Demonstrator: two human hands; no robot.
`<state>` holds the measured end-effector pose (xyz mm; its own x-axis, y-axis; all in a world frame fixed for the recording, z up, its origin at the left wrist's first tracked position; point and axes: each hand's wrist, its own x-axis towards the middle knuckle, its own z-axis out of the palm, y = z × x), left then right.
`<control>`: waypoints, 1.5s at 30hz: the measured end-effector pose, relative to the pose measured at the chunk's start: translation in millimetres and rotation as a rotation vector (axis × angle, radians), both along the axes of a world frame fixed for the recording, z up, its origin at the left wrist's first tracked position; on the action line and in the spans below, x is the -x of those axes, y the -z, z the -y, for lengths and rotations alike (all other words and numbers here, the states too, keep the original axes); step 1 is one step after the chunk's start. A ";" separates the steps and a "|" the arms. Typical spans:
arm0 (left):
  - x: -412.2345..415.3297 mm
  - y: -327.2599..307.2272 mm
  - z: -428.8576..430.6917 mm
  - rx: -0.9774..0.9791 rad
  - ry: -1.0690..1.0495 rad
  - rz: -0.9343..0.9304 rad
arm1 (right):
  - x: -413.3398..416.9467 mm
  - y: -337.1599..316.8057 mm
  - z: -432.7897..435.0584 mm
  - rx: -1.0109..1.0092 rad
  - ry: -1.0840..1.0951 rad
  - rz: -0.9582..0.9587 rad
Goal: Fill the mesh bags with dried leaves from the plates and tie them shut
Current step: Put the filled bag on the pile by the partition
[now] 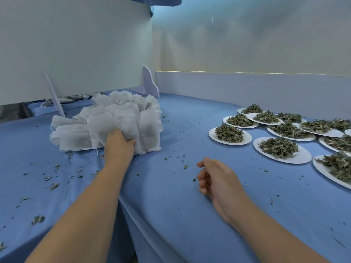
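A blue cloth (171, 215) is lying spread under my left hand (120, 144), wrinkling toward me and dropping into a fold just right of the grip. Beyond the grip a tall white board (76, 50) is standing upright, with a slanted strip (54, 93) propping it on the left and a curved white foot (150, 82) bracing it on the right. Farther right of the grip a low white panel (247, 88) is running along the cloth's far edge, a pale screen (256, 35) is hanging above it, and a thin line of yellowish light (190, 71) is showing between them. Cool bluish light is washing over everything.
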<state>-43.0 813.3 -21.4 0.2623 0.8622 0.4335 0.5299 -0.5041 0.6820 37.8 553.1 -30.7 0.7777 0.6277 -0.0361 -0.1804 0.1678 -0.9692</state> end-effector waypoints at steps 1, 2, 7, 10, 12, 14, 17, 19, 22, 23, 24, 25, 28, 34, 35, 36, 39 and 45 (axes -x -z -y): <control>0.0 -1.0 0.4 -0.003 -0.035 -0.002 | -0.7 0.8 -0.6 -0.001 -0.006 0.013; 0.6 -1.9 1.4 -0.004 -0.072 -0.006 | -1.5 1.4 -0.6 -0.004 -0.009 0.017; 12.8 -4.6 13.9 -0.119 -0.191 -0.060 | -3.1 2.5 -1.9 0.065 -0.052 0.094; 20.3 -9.8 31.2 -0.229 -0.091 -0.051 | -3.6 -8.9 0.3 0.232 -0.204 0.210; 19.6 -14.0 52.7 -0.208 0.071 -0.008 | -5.0 -20.6 9.5 0.231 -0.250 0.185; 14.9 -17.2 84.7 -0.157 0.258 0.020 | -6.7 -31.3 26.0 0.190 -0.242 0.164; 5.4 -19.7 149.8 -0.100 0.472 0.096 | -12.2 -43.1 64.1 0.170 -0.213 0.164; -4.6 -20.3 195.3 -0.024 0.585 0.171 | -19.1 -49.3 97.7 0.171 -0.197 0.178; -24.4 -21.1 261.4 0.070 0.753 0.196 | -30.1 -57.8 159.8 0.164 -0.138 0.191; -31.2 -20.9 284.0 0.099 0.825 0.193 | -33.3 -60.7 183.4 0.164 -0.109 0.193; -37.5 -20.7 306.0 0.128 0.902 0.191 | -36.1 -63.5 207.0 0.165 -0.077 0.197; -44.0 -20.5 328.2 0.151 0.978 0.186 | -38.7 -66.6 231.3 0.167 -0.042 0.203; -62.3 -20.9 391.9 0.163 1.192 0.109 | -43.6 -73.2 306.0 0.195 0.085 0.226; -87.9 -25.3 495.6 0.068 1.573 -0.209 | -36.6 -73.9 449.1 0.760 0.235 0.523; -90.1 -25.5 508.0 0.037 1.592 -0.260 | -37.0 -72.1 469.4 0.885 0.262 0.563; -92.2 -25.4 519.0 0.019 1.602 -0.314 | -37.0 -70.3 488.1 0.987 0.305 0.583; -95.9 -24.4 541.8 -0.023 1.599 -0.509 | -35.6 -64.2 533.1 1.197 0.385 0.539; -100.6 -19.0 562.3 0.006 1.545 -0.702 | -30.0 -45.0 572.9 1.229 0.361 0.371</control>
<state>57.6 251.0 -2.4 0.9236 -0.3624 -0.1250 -0.2393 -0.7998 0.5505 67.8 -19.8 14.4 0.9791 0.0982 -0.1782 -0.0057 -0.8623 -0.5063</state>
